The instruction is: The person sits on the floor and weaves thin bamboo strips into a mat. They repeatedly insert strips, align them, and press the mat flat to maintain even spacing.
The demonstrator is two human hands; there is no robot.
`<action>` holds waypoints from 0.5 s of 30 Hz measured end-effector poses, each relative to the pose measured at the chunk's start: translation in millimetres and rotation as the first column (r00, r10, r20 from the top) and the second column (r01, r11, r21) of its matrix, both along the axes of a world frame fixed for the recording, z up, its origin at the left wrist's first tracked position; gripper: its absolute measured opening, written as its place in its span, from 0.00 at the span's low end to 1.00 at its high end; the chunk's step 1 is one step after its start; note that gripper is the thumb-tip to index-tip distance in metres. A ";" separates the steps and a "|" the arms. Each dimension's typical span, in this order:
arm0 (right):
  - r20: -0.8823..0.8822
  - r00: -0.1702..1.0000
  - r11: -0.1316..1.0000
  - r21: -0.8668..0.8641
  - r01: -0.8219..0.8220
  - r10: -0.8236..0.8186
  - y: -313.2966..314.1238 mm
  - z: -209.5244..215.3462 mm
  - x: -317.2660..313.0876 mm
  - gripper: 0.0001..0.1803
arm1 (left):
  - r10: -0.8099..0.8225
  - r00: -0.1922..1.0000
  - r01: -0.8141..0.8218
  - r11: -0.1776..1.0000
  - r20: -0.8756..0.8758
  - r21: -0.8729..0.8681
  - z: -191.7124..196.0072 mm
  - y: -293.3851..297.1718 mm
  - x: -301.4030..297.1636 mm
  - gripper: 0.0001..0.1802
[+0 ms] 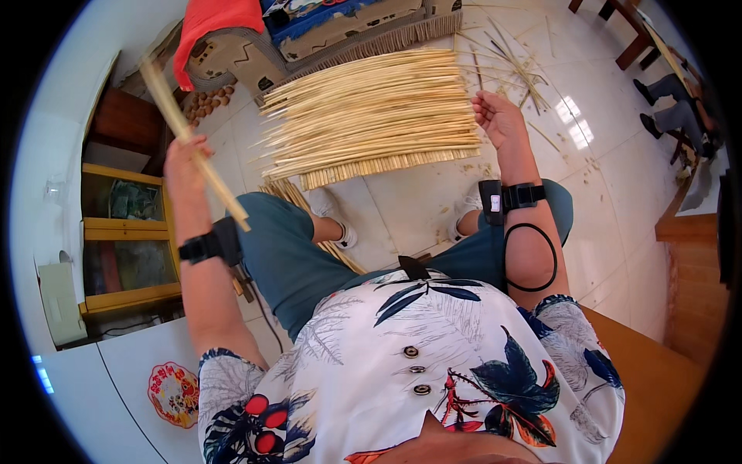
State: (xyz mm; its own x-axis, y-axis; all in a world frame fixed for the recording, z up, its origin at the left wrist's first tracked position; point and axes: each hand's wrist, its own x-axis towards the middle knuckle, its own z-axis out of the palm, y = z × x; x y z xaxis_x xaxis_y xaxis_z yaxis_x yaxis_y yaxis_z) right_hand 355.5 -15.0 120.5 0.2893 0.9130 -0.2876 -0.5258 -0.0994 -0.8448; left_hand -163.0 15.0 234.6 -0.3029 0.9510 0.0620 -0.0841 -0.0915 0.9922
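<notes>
My left hand [188, 166] is raised at the left, closed around a long pale wooden stick [171, 108] that slants across it and is smeared by motion at its upper end. Ahead of my knees lies a mat of straw-coloured stalks [371, 116], laid side by side, with uneven ends at the left and a row of short cut ends along the near edge. My right hand [498, 117] is at the mat's right edge with its fingers curled together; whatever they pinch, if anything, is too small to make out.
Loose stalks [525, 77] litter the tiled floor at the far right. Another bundle of stalks [292, 193] runs beside my left leg. A sofa [309, 69] with a red cloth [220, 31] stands beyond the mat, near round brown objects [209, 102]. A seated person [680, 108] is at the far right.
</notes>
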 end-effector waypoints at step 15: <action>-0.025 0.992 0.991 0.049 -0.121 0.122 -0.2 45.7 -24.9 0.10 | -0.401 0.909 0.402 0.770 0.113 -0.496 -169.0 70.3 269.1 0.10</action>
State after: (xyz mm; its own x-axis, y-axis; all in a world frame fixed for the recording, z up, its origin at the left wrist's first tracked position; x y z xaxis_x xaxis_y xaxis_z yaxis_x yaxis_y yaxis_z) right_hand 330.5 -15.2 166.2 0.1679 0.9537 -0.2495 -0.5355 -0.1242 -0.8353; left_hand 106.1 85.2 65.6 0.1138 0.8844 -0.4526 -0.0023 0.4558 0.8901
